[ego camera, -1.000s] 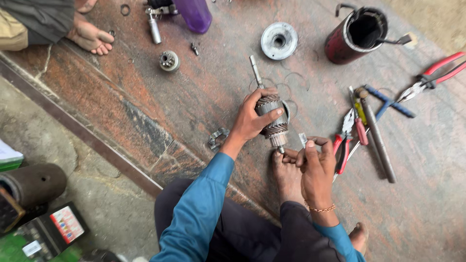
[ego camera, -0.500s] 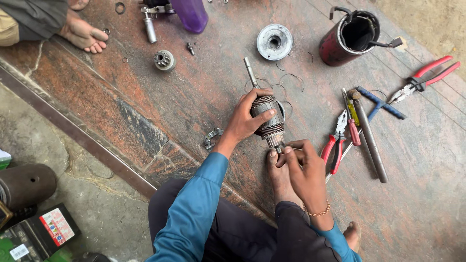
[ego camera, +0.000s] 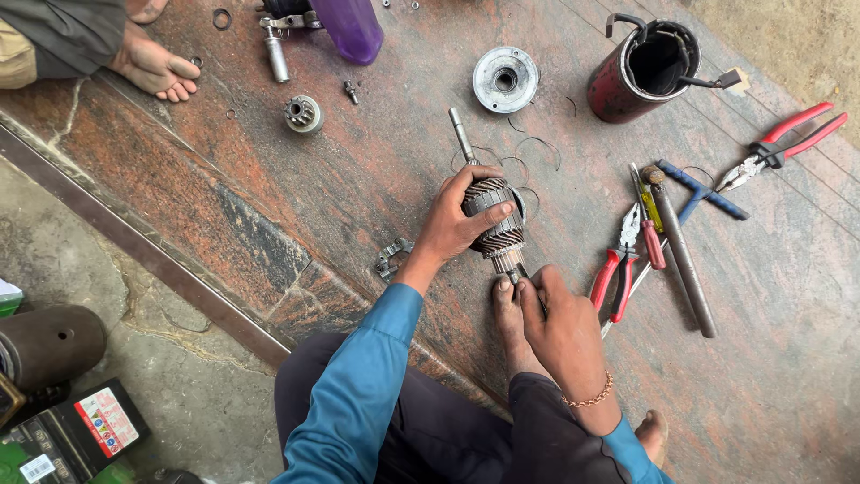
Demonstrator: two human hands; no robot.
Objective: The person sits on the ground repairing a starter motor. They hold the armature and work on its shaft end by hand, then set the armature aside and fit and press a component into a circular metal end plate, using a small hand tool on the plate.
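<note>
The motor rotor (ego camera: 494, 220) is gripped by the left hand (ego camera: 452, 224), fingers curled around it, above the stone floor (ego camera: 269, 206). Its lower end is pinched by the right hand (ego camera: 560, 318), fingers closed together. Pliers (ego camera: 618, 269) and a red can (ego camera: 640, 72) lie nearby. A black box (ego camera: 72, 435) with a red and white label sits bottom left.

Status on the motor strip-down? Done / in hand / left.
Done: armature is out; the red housing lies empty, end cap and pinion gear set apart. In hand: left hand grips the armature, right hand works at its lower end. Left: everything lies unassembled.
</note>
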